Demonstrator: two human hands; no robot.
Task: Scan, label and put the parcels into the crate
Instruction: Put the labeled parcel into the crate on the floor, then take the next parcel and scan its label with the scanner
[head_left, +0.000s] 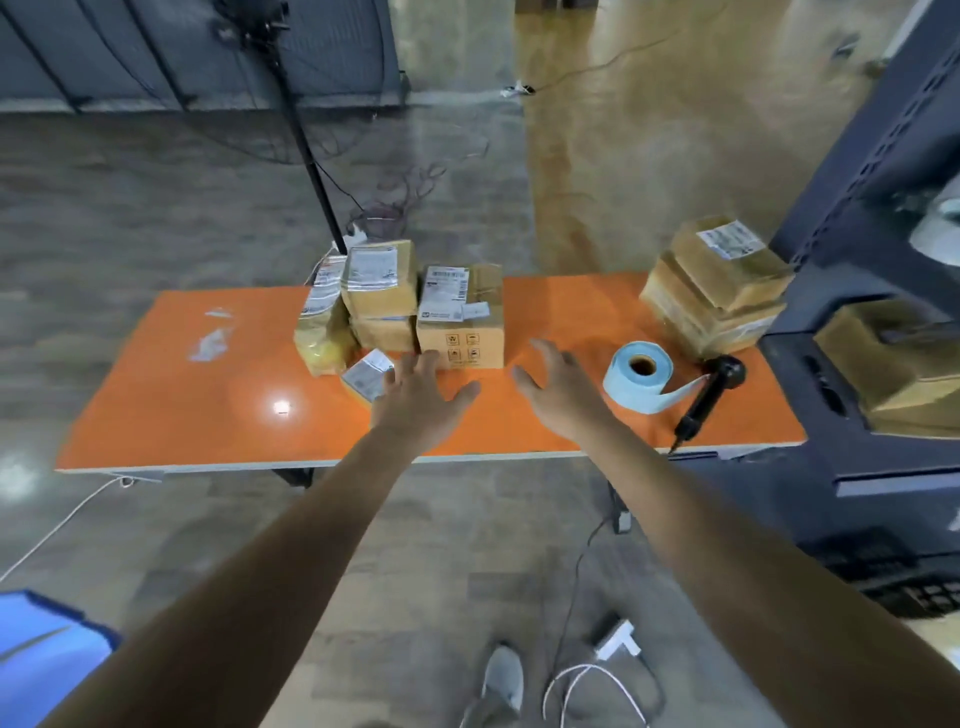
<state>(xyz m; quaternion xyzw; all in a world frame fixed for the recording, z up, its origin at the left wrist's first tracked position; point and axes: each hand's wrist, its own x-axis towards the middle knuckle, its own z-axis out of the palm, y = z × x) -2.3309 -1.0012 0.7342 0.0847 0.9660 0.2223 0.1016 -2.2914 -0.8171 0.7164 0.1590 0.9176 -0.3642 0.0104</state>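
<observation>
Both my arms reach out over the orange table (171, 415). My left hand (421, 397) is spread open just in front of a brown cardboard parcel (461, 325) with a white label on top. My right hand (558, 387) is open too, to the right of that parcel, holding nothing. Left of it, two more brown parcels (382, 296) are stacked, and a yellow padded parcel (322, 338) leans beside them. A small labelled parcel (366, 379) lies partly under my left hand. A black handheld scanner (711, 395) and a blue label roll (639, 376) lie at the right.
Another stack of brown parcels (717, 291) sits at the table's far right corner. A dark blue shelf rack (883, 260) holding a cardboard box stands to the right. Part of a blue crate (47, 660) shows at bottom left. Cables run across the floor; a black stand pole (306, 150) rises behind the table.
</observation>
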